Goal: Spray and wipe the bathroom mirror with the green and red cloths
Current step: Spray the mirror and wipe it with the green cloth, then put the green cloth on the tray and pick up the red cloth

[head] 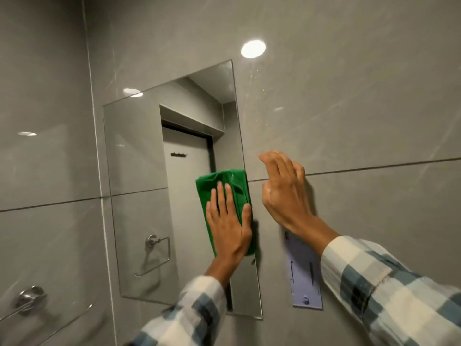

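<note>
A frameless rectangular mirror (139,186) hangs on the grey tiled wall. My left hand (228,227) lies flat on a folded green cloth (224,182) and presses it against the mirror near its right edge. My right hand (287,193) leans on the wall tiles just right of the mirror, fingers slightly spread and holding nothing. No red cloth and no spray bottle are in view.
A pale switch or socket plate (303,278) sits on the wall below my right wrist. A chrome towel holder (27,299) is mounted at the lower left. The mirror reflects a white door (185,171) and a towel ring (156,250). Ceiling light glares on the tiles (253,48).
</note>
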